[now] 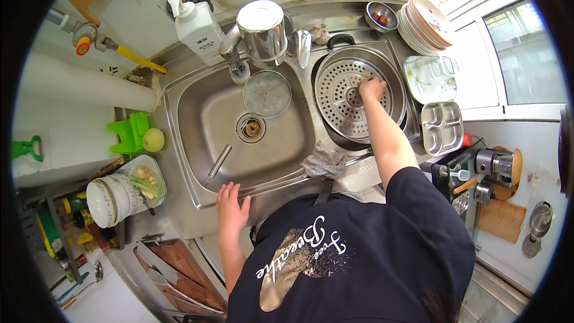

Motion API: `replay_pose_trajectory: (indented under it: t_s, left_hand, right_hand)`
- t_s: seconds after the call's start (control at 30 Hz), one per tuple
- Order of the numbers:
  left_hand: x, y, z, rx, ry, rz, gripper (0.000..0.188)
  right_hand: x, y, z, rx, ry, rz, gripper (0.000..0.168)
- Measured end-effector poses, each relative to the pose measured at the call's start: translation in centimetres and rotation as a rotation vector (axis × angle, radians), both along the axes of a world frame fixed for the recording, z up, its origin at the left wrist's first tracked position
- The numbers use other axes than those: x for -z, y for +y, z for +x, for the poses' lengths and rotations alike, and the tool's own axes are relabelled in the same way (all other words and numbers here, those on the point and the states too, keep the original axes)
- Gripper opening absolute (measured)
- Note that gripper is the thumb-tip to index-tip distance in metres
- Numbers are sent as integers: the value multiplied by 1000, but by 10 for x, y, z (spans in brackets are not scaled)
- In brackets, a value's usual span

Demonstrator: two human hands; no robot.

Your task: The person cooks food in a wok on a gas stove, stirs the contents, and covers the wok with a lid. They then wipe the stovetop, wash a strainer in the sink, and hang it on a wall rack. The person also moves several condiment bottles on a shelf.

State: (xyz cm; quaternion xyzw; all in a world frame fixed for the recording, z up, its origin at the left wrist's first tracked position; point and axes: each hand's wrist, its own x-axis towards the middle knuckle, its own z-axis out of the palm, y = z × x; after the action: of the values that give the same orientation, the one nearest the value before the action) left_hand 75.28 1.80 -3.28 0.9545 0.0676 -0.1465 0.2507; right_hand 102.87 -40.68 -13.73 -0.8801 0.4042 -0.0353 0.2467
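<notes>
My right hand (pixel 372 89) reaches into a round stainless-steel steamer pot (pixel 323 122) standing in the right sink bowl. Its curled fingers press a small greyish-tan pad or cloth (pixel 367 73), mostly hidden, against the perforated steamer tray (pixel 337 92). A black side handle (pixel 340 40) sticks out at the pot's far side. My left hand (pixel 233 204) rests, fingers apart and holding nothing, on the front rim of the left sink bowl (pixel 287 152). In that bowl lies a wire-mesh skimmer (pixel 267 94), its handle slanting over the drain (pixel 252 129) towards the left hand.
A crumpled grey rag (pixel 323 161) sits on the front rim between the bowls. Behind stand a faucet (pixel 231 49), a metal container (pixel 263 31) and a white pump bottle (pixel 197 31). Stacked plates (pixel 423 27) and a divided tray (pixel 441 128) line the right; bowls (pixel 110 202) stand left.
</notes>
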Motion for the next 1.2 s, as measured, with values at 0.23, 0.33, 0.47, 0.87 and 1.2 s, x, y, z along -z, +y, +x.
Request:
replay_pose_trajectory:
  t_s: [0.23,0.33,0.47,0.87,1.2]
  left_hand:
    - [-12,-4,8,-24,-8,-3,42]
    - [-13,-8,12,-20,-11,12,42]
    - [-14,-15,14,-27,-19,-13,42]
    - [-17,-18,6,-56,-132,-35,42]
    - [-66,-6,-127,-499,-456,20,30]
  right_hand:
    - [3,-10,25,-147,67,-164,30]
    - [-2,-3,24,-81,53,-131,28]
    - [5,-5,18,-116,29,-120,15]
    - [-119,103,-54,-660,-361,665,13]
    - [-94,158,-107,-1185,-410,566,17]
